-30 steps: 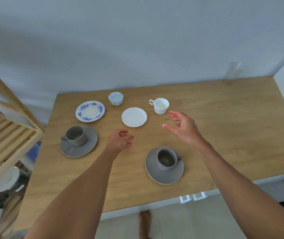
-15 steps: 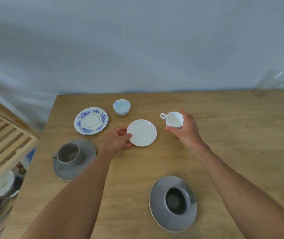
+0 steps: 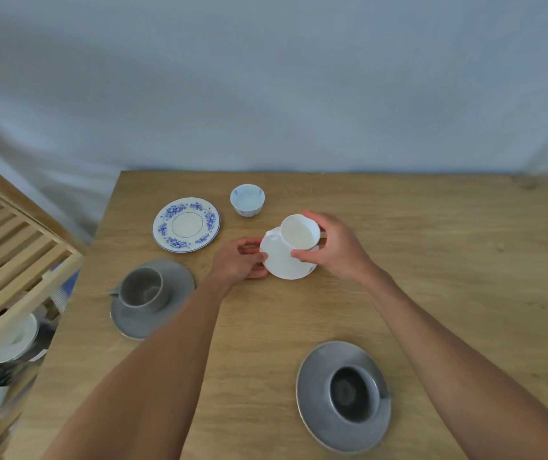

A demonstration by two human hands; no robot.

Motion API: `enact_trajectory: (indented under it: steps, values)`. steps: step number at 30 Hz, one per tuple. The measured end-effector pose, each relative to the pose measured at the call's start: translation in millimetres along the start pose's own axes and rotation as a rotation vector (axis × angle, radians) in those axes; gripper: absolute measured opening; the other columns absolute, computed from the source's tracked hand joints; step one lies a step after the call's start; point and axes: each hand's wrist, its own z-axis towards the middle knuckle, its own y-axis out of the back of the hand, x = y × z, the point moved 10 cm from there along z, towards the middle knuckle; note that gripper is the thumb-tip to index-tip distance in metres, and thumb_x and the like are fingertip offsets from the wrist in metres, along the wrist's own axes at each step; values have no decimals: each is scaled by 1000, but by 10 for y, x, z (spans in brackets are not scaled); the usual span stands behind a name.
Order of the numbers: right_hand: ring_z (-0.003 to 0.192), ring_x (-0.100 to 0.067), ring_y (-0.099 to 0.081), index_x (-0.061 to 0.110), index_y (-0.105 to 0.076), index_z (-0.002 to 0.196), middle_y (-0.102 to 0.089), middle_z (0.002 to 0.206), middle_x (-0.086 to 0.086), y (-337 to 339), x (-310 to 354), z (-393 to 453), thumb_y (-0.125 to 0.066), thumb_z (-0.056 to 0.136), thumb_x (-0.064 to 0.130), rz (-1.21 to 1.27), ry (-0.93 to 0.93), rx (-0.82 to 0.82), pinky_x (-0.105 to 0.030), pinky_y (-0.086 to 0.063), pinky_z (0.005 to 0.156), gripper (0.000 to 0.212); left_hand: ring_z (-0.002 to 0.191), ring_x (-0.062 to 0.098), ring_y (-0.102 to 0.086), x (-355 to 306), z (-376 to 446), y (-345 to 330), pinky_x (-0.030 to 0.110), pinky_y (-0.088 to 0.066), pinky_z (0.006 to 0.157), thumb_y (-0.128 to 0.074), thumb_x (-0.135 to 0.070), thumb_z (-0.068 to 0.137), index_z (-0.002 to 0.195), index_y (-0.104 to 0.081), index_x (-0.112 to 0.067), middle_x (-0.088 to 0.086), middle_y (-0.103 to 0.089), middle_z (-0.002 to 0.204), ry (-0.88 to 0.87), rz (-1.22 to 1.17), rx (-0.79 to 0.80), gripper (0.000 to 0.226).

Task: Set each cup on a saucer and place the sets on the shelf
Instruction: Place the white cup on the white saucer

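At the middle of the counter (image 3: 432, 260), the right hand (image 3: 335, 250) holds the white cup (image 3: 300, 232) over the white saucer (image 3: 286, 258), fingers (image 3: 301, 254) clamped around its wall from the side, so the open mouth stays up and the base is free to meet the saucer. Whether the cup already touches the saucer or hangs just above it cannot be told. The left hand (image 3: 237, 262) pinches the saucer's near-left rim, fingers closed on the edge, probably to keep the light saucer from sliding or tipping as the cup comes down. The cup's handle points left, away from the right palm. Two grey sets (image 3: 151, 297) (image 3: 344, 395) already stand paired on the counter, one left, one near. The blue-flowered saucer (image 3: 186, 224) and small blue cup (image 3: 247, 200) sit apart just beyond, not yet matched. The wooden shelf (image 3: 17, 247) stands at the counter's left end, within reach for carrying sets across; none of these four sets is on it yet.
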Motion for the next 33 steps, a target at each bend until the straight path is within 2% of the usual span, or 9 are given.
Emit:
enact_trajectory:
  steps: [4,11,14,16,18,23,26,28,33]
  values:
    - [124,-15,-59,19,-53,146,-57,140,3,-165,32,1,-95,64,28,-33,6,45,-27,-54,96,93,93,29,-78,26,6,7,41,-65,77,-78,-2,86,127,-68,-10,13,-74,117,0,-26,0,43]
    - [126,-16,-56,19,-51,147,-55,142,1,-217,40,-41,-95,63,29,-80,7,41,-33,-55,97,95,93,29,-78,25,-15,23,36,-65,73,-75,-3,89,129,-67,-10,12,-73,117,-30,3,-5,41]
    - [127,-15,-54,24,-50,146,-54,142,2,-216,50,-63,-96,59,41,-79,-9,50,-37,-51,104,100,94,27,-78,-2,-48,55,33,-65,72,-75,-1,88,130,-65,-10,10,-72,119,-19,58,29,45]
    - [126,-12,-55,28,-49,146,-53,142,6,-183,93,-49,-92,61,54,-62,-24,39,-34,-49,104,99,99,27,-76,-77,-82,134,36,-65,77,-77,2,83,128,-63,-11,8,-70,118,-20,108,25,49]
    - [124,-10,-56,28,-50,147,-53,143,8,-120,195,8,-85,69,60,-52,-13,9,-33,-49,103,91,99,25,-75,-205,-110,281,38,-65,78,-78,7,77,125,-65,-13,7,-71,112,-41,179,-30,54]
    - [125,-10,-57,25,-53,145,-57,143,6,-104,587,347,-80,79,52,-78,71,-18,-39,-48,108,77,82,29,-74,-613,-159,718,45,-64,79,-76,10,77,128,-65,-4,8,-71,104,-96,158,-118,55]
    - [127,-12,-56,25,-51,146,-56,144,3,-281,731,589,-82,75,52,-112,80,39,-41,-47,109,82,73,26,-68,-816,-197,1023,33,-64,64,-72,9,86,128,-62,-3,10,-67,105,-112,82,-152,45]
    - [130,-19,-56,22,-51,147,-56,144,-2,-421,779,736,-85,74,48,-159,77,68,-43,-46,110,84,76,26,-69,-893,-212,1279,27,-63,63,-71,4,89,127,-63,-4,14,-68,111,-138,100,-205,40]
    - [133,-23,-53,22,-45,151,-49,148,-6,-722,668,1053,-90,67,47,-244,7,122,-38,-43,111,98,76,23,-70,-790,-123,1889,29,-62,62,-75,-8,89,125,-66,-10,13,-73,110,-112,172,-311,37]
